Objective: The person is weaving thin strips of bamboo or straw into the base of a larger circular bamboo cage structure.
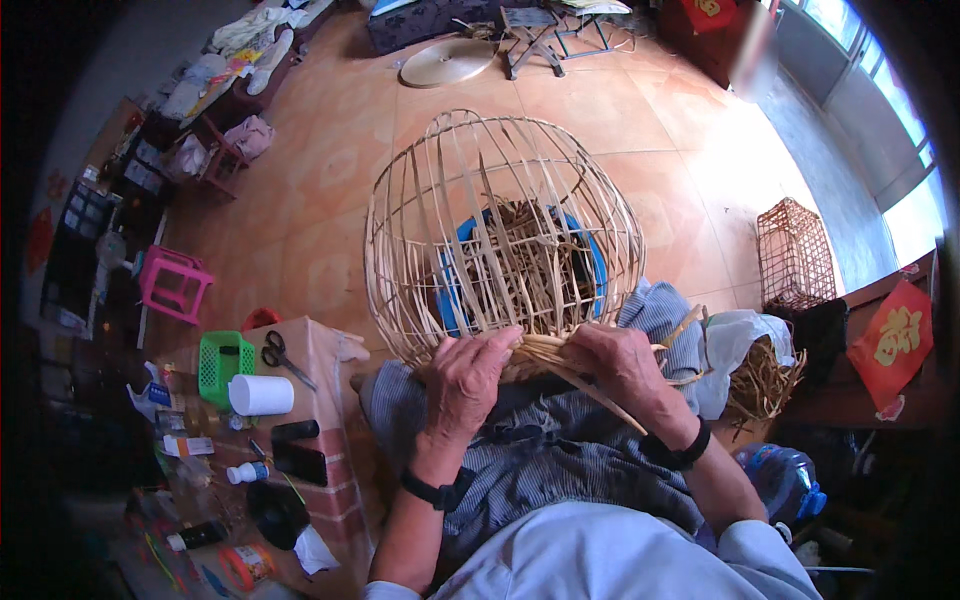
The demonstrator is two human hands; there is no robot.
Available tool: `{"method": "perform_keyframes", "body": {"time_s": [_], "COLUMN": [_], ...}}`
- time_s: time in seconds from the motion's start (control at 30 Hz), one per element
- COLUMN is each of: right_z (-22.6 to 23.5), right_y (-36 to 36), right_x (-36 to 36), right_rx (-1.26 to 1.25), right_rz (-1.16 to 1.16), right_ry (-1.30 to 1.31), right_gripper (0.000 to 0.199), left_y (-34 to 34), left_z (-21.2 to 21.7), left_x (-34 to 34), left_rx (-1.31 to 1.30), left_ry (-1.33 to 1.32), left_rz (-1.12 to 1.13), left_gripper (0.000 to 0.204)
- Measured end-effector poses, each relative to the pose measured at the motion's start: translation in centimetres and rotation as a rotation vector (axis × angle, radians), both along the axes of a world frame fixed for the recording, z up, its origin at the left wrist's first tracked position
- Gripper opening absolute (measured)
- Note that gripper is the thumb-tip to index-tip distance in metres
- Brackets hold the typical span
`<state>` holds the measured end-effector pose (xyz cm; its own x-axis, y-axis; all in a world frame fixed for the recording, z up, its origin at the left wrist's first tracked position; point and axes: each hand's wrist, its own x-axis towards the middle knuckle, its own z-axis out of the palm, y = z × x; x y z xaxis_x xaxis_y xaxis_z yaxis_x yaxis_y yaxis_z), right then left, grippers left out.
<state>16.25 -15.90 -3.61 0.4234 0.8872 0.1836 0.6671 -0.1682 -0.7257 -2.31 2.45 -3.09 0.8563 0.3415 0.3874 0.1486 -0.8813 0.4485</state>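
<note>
A large round open-weave basket (pixel 505 150) of pale strips rests on my lap, on a striped grey cloth (pixel 560 450). Its near edge is a thicker plaited band. My left hand (pixel 468 378) is closed on that band with thumb and fingers pinched together. Just to its right, my right hand (pixel 622 362) grips the band too, with loose strip ends sticking out around it. One strip (pixel 600 400) slants down toward me between the hands. Through the basket's ribs shows a blue tub (pixel 447 290) on the floor, filled with brown strips. My fingertips are partly hidden.
At left, a cloth-covered table (pixel 335 400) bears scissors (pixel 285 358), a green plastic basket (pixel 222 365), a white cup (pixel 262 396) and bottles. A pink stool (pixel 175 283) stands beyond. To the right are a wire-like woven basket (pixel 795 255), a bag of strips (pixel 765 375) and a large water bottle (pixel 780 480).
</note>
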Motion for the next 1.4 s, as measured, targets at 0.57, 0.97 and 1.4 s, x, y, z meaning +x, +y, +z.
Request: {"method": "perform_keyframes", "body": {"time_s": [0.57,0.97,1.4], "right_z": [1.8,4.9,2.8], "right_y": [-0.1,-6.6,-6.5], "right_x": [-1.8,-3.8,0.2], "right_rx": [0.1,-0.276,0.178], "right_rz": [-0.181,0.074,-0.11], "right_ry": [-0.437,0.266,1.128], "right_gripper": [0.034,0.017,0.039], "left_y": [0.0,-1.3,-1.8], "left_z": [2.2,1.0,0.0], "left_x": [0.3,0.5,2.1], "left_rx": [-0.026,-0.051,0.004], "left_ry": [-0.046,-0.023,-0.053], "left_rz": [0.004,0.029,0.159], "left_gripper": [0.034,0.055,0.037]}}
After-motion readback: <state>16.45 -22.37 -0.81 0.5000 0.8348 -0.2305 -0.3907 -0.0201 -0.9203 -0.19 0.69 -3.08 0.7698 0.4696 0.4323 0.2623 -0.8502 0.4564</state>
